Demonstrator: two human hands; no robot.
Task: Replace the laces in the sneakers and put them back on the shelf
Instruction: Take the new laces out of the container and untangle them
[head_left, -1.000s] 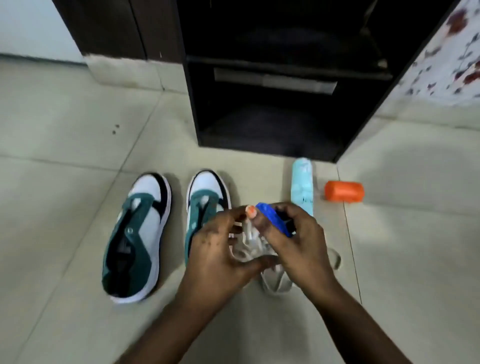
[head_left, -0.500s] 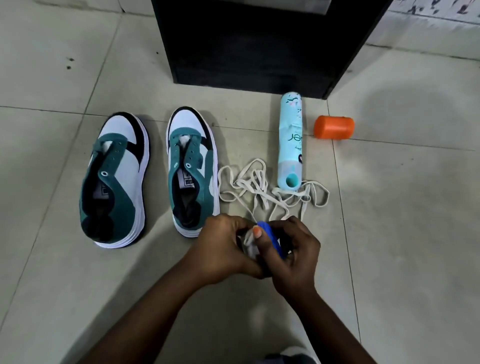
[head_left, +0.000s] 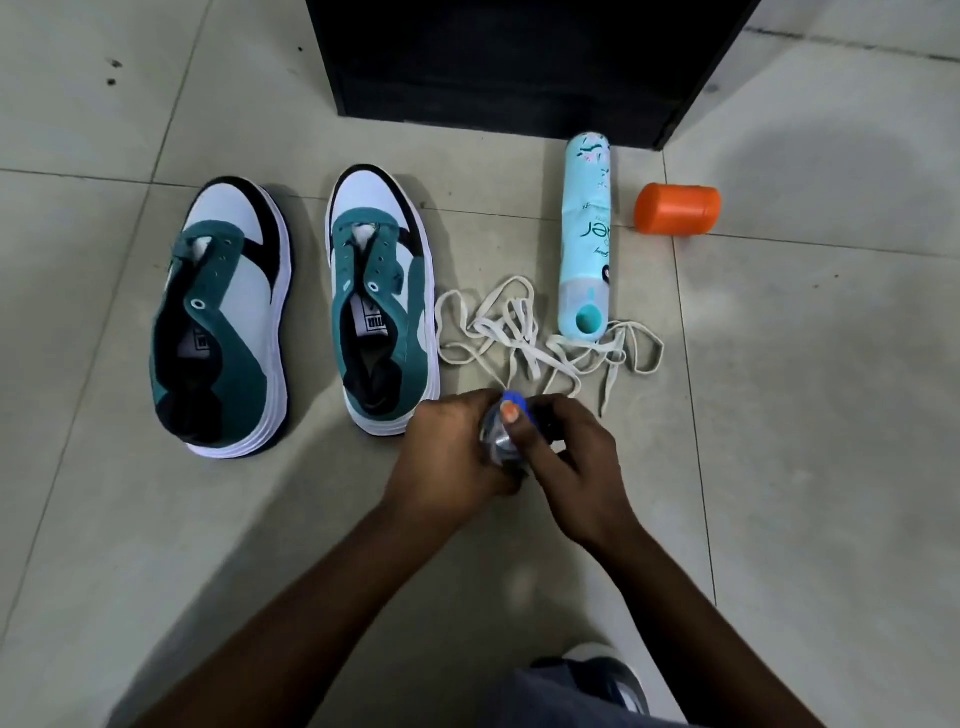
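Both my hands, left hand (head_left: 451, 451) and right hand (head_left: 574, 457), grip small blue-tipped object (head_left: 511, 410); loose laces (head_left: 524, 338) just beyond, two sneakers (head_left: 382, 312) beyond-left.

Left hand (head_left: 447, 447) and right hand (head_left: 574, 457) close together, fingers curled, forearms converging
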